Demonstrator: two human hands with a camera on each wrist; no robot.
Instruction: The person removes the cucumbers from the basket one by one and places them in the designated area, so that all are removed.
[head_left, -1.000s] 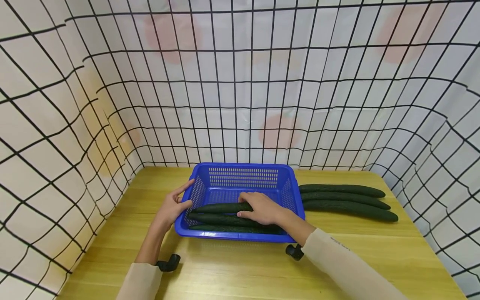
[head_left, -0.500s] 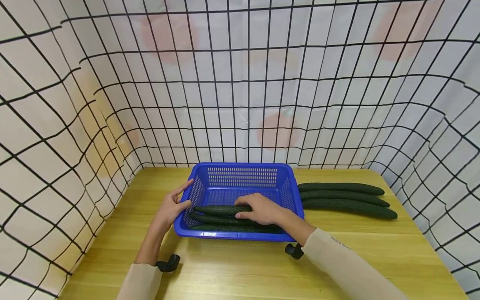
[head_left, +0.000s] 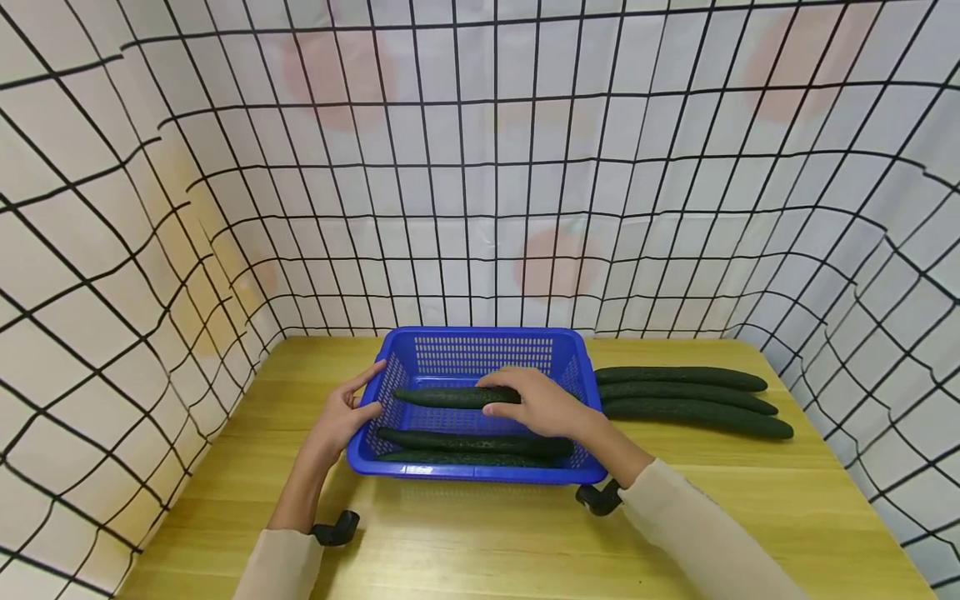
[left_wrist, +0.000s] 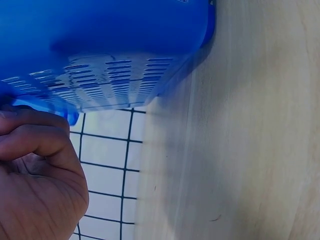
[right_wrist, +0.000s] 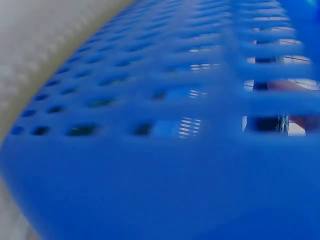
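My right hand (head_left: 542, 404) grips a dark green cucumber (head_left: 438, 398) from above, inside the blue plastic basket (head_left: 480, 473). This cucumber lies crosswise, its left end bare and its right part hidden under the hand. Two more cucumbers (head_left: 472, 442) lie along the basket's near wall. My left hand (head_left: 339, 421) holds the basket's left rim, thumb and index finger spread along it; in the left wrist view its other fingers (left_wrist: 40, 140) are curled beside the rim. Only the slotted basket wall (right_wrist: 165, 175) and a bit of sleeve fill the right wrist view.
Three cucumbers (head_left: 697, 417) lie side by side on the wooden table (head_left: 480, 542), right of the basket. A black wire grid (head_left: 495, 212) with a pale sheet behind it stands around the back and sides. Black wrist mounts (head_left: 337, 529) sit under both forearms.
My right hand has carried the gripped cucumber away from the other two, toward the back of the basket. A gap has opened between them. The left hand has stayed on the rim.
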